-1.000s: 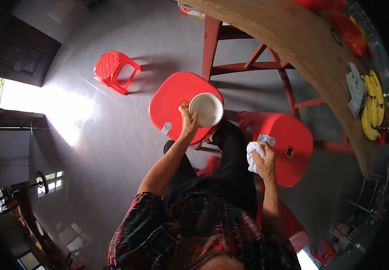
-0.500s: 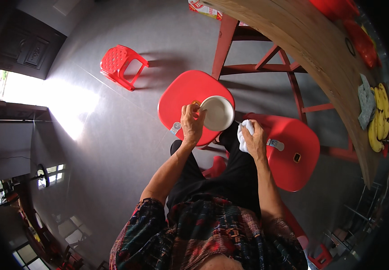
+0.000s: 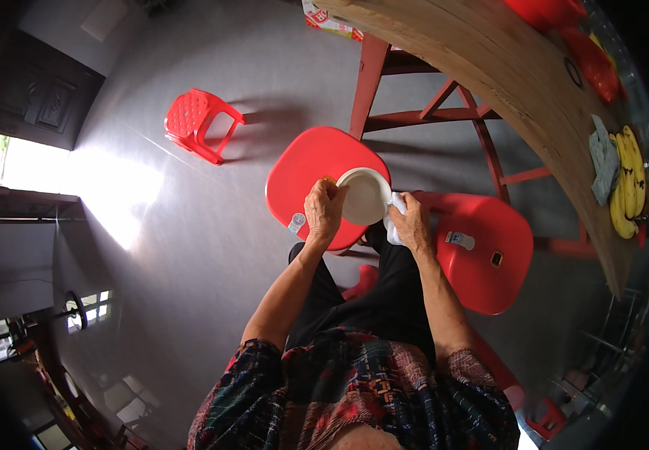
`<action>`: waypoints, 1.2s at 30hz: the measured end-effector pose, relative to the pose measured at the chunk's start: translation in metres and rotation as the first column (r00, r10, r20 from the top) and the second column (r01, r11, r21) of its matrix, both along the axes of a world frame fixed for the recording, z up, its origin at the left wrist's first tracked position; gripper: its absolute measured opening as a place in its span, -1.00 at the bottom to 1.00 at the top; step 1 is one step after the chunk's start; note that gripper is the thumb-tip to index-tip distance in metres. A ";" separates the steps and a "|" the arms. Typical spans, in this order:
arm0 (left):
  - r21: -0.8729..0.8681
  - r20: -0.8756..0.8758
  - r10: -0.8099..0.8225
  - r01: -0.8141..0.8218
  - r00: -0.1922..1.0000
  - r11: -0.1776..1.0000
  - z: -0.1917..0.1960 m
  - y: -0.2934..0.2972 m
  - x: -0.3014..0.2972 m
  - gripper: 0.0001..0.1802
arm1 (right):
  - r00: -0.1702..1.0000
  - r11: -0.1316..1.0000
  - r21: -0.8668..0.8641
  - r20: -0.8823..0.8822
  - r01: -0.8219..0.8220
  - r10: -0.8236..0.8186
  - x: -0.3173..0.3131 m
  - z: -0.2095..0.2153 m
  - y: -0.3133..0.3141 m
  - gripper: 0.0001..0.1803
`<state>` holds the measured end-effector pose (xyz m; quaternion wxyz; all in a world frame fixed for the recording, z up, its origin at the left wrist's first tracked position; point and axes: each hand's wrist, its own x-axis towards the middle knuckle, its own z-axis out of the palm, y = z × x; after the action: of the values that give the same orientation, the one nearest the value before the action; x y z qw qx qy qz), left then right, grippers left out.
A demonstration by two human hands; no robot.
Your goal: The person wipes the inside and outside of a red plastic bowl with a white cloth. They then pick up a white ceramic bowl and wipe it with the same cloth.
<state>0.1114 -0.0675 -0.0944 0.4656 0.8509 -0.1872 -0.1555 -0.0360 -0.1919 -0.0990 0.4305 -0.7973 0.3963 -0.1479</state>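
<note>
Now our left hand [image 3: 326,212] grips the white bowl [image 3: 364,196] by its rim while our right hand [image 3: 412,224] presses a white cloth [image 3: 392,219] against its edge, so the wiping seems only begun.

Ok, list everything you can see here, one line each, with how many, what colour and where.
bowl: one, white, held over the round stool in front of the person
cloth: one, white, at the bowl's right rim
round stool: one, red, under the bowl
stool at right: one, red, beside the person's right leg
small stool: one, red, on the floor at upper left
table: one, wooden top on red legs, upper right
bananas: one bunch, yellow, on the table at far right
grey cloth: one, left of the bananas
left hand: grips the bowl's left rim
right hand: holds the cloth against the bowl
</note>
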 end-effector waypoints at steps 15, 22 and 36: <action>-0.461 -0.133 -0.095 0.024 0.987 0.887 0.015 0.030 -0.024 -0.94 | 0.920 0.931 -0.357 0.386 0.076 0.073 -0.006 0.067 0.018 -0.67; 0.033 0.327 -0.441 0.456 0.836 0.889 0.041 0.030 -0.078 -0.70 | 0.978 0.658 -0.735 -0.035 -0.164 0.204 -0.022 0.071 0.026 -0.83; -0.551 -0.752 -0.404 -0.160 0.521 0.819 0.040 0.017 -0.129 -0.36 | 0.969 0.981 0.187 0.226 0.051 -0.094 -0.040 0.060 0.066 -0.68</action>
<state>-0.0173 -0.0504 -0.0547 0.7097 0.4745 -0.0372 -0.5194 -0.0765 -0.1255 -0.0393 0.5388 -0.7170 0.3836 -0.2202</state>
